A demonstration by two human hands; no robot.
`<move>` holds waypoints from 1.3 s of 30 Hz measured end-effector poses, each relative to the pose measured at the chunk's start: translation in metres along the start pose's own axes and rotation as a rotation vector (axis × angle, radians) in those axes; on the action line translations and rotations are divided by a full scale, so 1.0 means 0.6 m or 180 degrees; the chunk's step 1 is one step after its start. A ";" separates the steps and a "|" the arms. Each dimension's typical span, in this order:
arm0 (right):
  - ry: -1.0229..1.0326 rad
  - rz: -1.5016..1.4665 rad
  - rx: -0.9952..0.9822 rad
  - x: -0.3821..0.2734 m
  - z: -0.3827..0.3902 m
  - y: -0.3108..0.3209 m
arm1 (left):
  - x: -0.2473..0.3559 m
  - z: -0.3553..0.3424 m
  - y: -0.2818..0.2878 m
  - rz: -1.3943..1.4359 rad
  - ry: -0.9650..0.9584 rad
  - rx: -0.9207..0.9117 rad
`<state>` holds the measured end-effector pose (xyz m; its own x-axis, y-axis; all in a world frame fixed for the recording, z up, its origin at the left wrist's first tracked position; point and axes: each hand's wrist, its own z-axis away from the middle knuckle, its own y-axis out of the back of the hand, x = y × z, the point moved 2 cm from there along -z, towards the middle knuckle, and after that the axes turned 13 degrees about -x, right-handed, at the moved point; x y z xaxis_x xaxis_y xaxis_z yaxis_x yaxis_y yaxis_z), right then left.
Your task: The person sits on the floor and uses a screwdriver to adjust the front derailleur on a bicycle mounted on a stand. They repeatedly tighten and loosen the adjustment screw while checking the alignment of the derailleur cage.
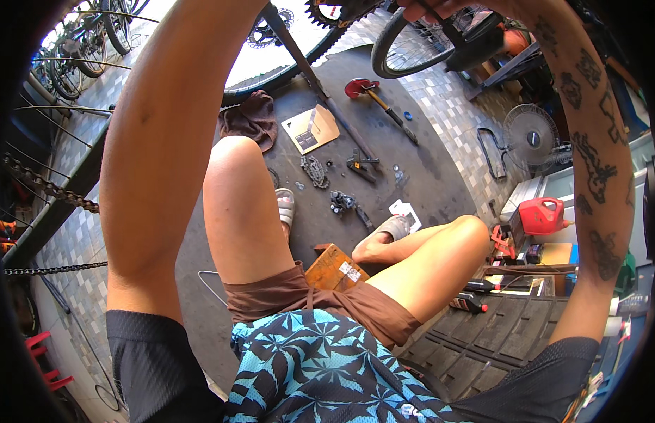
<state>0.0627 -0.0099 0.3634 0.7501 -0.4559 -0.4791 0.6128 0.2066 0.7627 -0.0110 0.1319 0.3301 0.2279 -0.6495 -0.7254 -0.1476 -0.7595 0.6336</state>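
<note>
Both my arms reach up past the top edge. My left hand is out of the picture. Of my right hand (434, 8), only some fingers show at the top, curled by a dark bicycle part; what they hold is hidden. Close by are a toothed chainring (333, 13) and a bicycle wheel (394, 67). A larger tyre (299, 67) curves behind a dark slanting tube (327, 99). On the dark mat (426, 166) below lie a rear derailleur (341, 202), a coiled chain (314, 171), an opened cardboard package (326, 127) and a black-and-yellow tool (362, 163).
Between my legs stands a small wooden box (324, 271). A red-headed tool (391, 113) and a brown cloth (253, 120) lie farther off. To the right are a fan (532, 134), a red jerrycan (542, 216) and a slatted black surface (496, 338). Parked bicycles (88, 53) stand far left.
</note>
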 end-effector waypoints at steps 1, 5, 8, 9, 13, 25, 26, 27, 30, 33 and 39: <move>0.0008 0.0000 -0.0010 0.000 -0.001 0.000 | -0.003 -0.001 0.002 0.0728 0.0397 0.0166; 0.0021 0.0007 -0.0024 0.003 -0.003 0.002 | -0.006 0.000 0.000 0.2408 0.1333 0.0455; 0.0052 0.0034 -0.0040 0.004 -0.006 0.006 | -0.004 0.008 0.011 0.1257 0.0569 0.0440; 0.0036 0.0021 -0.0058 0.007 -0.008 0.006 | 0.000 0.011 0.015 0.0620 0.0154 0.0432; 0.0075 0.0037 -0.0132 0.008 -0.015 0.008 | -0.012 0.019 0.026 0.2603 0.0975 0.0011; 0.0009 0.0010 0.0256 -0.015 0.006 -0.010 | 0.001 -0.003 0.003 0.0450 0.0366 0.0345; 0.0015 -0.0014 0.0278 -0.015 0.007 -0.012 | 0.002 -0.003 0.003 0.0633 0.0490 0.0385; 0.0028 -0.0030 0.0295 -0.016 0.007 -0.012 | 0.000 -0.003 0.004 0.0816 0.0611 0.0427; 0.0053 -0.0099 0.0334 -0.016 0.008 -0.012 | -0.001 0.002 0.006 0.0755 0.0173 0.0138; 0.0079 -0.0156 0.0372 -0.015 0.008 -0.015 | 0.001 0.021 0.009 0.0007 -0.0100 0.0814; 0.0110 -0.0280 0.0411 -0.015 0.010 -0.017 | -0.008 0.008 0.005 0.2336 0.0725 0.0457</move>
<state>0.0482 -0.0128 0.3625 0.7043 -0.4368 -0.5596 0.6411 0.0530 0.7656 -0.0174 0.1326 0.3340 0.2135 -0.9756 -0.0513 -0.4566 -0.1461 0.8776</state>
